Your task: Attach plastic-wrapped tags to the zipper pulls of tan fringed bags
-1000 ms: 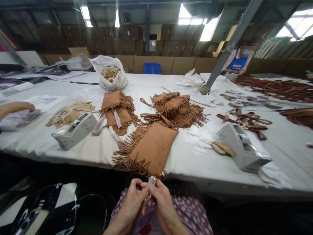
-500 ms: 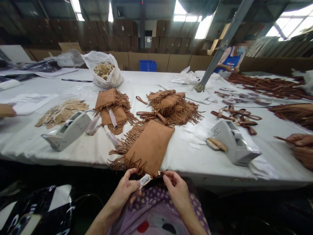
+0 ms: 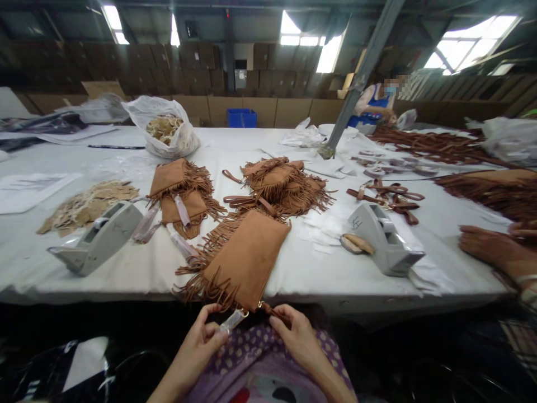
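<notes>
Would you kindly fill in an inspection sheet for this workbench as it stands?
Surface: white table, long and crowded.
Job's things: fringed pouch overhangs the near edge; clear wrap at its corner.
Clutter: left tape dispenser, right tape dispenser, pouch pile, straps, plastic bag.
Grippers: left hand pinches the clear wrap; right hand pinches the pouch's corner.
Cables: nothing seen.
Surroundings: co-worker's hand at right; person in blue far back; cardboard boxes along the wall.
</notes>
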Available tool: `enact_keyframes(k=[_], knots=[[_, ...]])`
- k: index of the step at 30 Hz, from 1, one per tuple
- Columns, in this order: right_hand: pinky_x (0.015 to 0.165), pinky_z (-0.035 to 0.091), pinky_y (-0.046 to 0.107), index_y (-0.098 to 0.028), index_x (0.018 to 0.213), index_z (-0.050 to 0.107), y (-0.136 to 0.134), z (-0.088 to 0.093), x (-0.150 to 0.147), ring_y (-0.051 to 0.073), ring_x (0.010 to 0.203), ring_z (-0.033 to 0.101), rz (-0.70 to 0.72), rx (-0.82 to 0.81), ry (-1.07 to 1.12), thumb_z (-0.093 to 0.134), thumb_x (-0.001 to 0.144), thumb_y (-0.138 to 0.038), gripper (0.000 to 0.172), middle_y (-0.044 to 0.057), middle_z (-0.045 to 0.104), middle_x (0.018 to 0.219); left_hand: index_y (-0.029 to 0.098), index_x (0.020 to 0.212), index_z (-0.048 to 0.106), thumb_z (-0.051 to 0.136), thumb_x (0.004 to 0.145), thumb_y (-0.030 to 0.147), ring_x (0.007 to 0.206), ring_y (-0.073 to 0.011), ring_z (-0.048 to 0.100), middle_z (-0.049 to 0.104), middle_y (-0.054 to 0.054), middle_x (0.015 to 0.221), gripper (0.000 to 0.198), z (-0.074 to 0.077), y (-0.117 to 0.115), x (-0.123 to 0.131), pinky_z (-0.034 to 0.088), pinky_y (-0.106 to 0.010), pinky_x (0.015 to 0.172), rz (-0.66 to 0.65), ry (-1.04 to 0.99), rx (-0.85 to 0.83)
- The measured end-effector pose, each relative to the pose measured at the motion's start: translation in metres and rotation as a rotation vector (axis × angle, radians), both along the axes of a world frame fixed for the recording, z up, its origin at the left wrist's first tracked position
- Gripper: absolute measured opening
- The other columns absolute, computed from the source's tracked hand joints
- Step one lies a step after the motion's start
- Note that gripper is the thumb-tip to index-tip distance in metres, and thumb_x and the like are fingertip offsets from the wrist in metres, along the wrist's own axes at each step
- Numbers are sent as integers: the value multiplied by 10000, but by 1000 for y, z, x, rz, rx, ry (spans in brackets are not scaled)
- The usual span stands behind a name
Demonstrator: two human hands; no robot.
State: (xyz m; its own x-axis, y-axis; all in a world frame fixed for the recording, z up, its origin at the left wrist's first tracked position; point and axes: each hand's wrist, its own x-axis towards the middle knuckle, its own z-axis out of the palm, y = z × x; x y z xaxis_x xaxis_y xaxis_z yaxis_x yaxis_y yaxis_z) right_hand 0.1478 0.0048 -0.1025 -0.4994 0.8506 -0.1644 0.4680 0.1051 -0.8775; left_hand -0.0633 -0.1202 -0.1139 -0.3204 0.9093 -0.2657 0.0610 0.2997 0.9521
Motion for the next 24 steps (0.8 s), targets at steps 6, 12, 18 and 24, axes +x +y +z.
enact_keyframes(k=[6, 12, 18, 24], knots=[[725, 442, 276, -197, 875, 668, -6, 24, 20, 198, 810, 636, 56, 228, -56, 448, 874, -219, 220, 50, 694, 856, 219, 1291, 454, 569, 860, 340, 1145, -290, 523, 586, -125, 1235, 462, 19, 28, 9, 422, -470, 958, -137, 968, 419], [768, 464, 245, -220, 992, 654, 4, 54, 20, 180, 877, 659, 41, 265, 33, 436, 908, -210, 234, 47, 713, 956, 145, 1363, 361, 436, 912, 160, 1008, -228, 591, 661, -112, 1076, 457, 18, 89, 55, 408, -463, 972, -572, 1096, 716], [674, 477, 237, -218, 921, 682, 12, 47, 32, 185, 745, 674, -59, 297, -17, 453, 916, -329, 255, 42, 721, 806, 145, 1231, 507, 359, 940, 132, 695, -173, 607, 654, -50, 776, 327, -12, 109, 59, 460, -353, 759, -593, 1116, 786], [788, 480, 317, -175, 1062, 671, 89, 39, 97, 231, 823, 659, -418, 553, -230, 391, 913, -375, 375, 108, 710, 924, 196, 1080, 598, 403, 944, 233, 769, -189, 634, 695, -63, 910, 241, -9, 116, 33, 487, -286, 702, -272, 963, 624]])
